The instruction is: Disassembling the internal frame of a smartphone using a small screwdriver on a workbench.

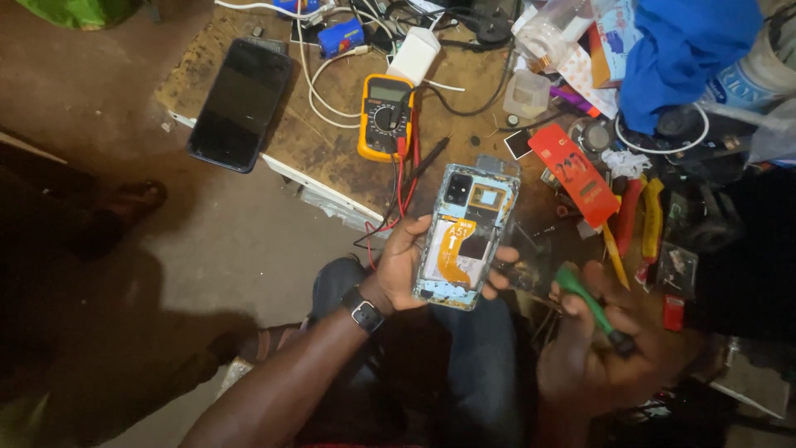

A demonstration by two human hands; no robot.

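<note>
Two hands work over the lap, off the worktop's (332,158) near edge: left hand (406,270) clasps the opened pale-blue phone (466,236), innards upward for access; right hand (593,348) fists a green-handled screwdriver (590,305).

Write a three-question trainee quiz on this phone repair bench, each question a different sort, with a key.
1. True or false: the left hand holds the opened phone with its back cover off.
2. What does the right hand grip?
A. green-handled tool
B. the yellow multimeter
C. the black phone
3. Fill in: the multimeter lies on the ____, screen up.

Key: 1 true; 2 A; 3 workbench.
</note>
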